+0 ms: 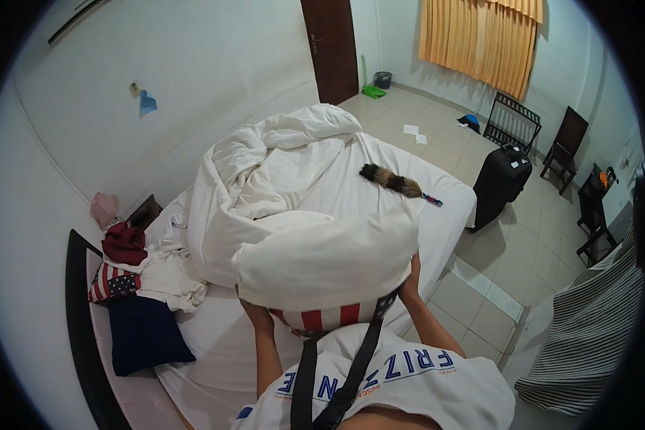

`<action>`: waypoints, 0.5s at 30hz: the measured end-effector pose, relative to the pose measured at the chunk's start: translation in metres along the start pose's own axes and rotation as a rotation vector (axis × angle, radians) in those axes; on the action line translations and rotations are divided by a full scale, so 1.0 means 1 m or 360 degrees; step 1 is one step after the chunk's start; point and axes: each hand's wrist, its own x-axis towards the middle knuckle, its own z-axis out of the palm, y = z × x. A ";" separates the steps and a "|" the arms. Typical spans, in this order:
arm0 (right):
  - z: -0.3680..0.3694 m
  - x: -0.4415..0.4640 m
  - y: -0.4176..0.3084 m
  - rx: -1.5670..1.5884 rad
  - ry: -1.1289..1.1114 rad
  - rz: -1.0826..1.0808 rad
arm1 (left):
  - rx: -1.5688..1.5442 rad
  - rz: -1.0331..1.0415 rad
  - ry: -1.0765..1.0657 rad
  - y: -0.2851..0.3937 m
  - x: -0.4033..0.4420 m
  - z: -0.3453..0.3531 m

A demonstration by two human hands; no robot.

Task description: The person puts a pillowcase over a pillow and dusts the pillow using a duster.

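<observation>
White cloth covers the pillow, which in the head view is in front of the person's shirt, over the bed. Left hand and right hand hold it at its two sides; their fingers are partly hidden. Below the white part, red stripes show. Beyond it lie a crumpled blanket and a furry duster; one dark blue cushion is near the headboard.
</observation>
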 end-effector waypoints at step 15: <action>-0.057 0.047 0.059 -0.0368 -0.0573 -0.0039 | -0.0770 -0.0472 -0.0010 -0.063 0.026 -0.034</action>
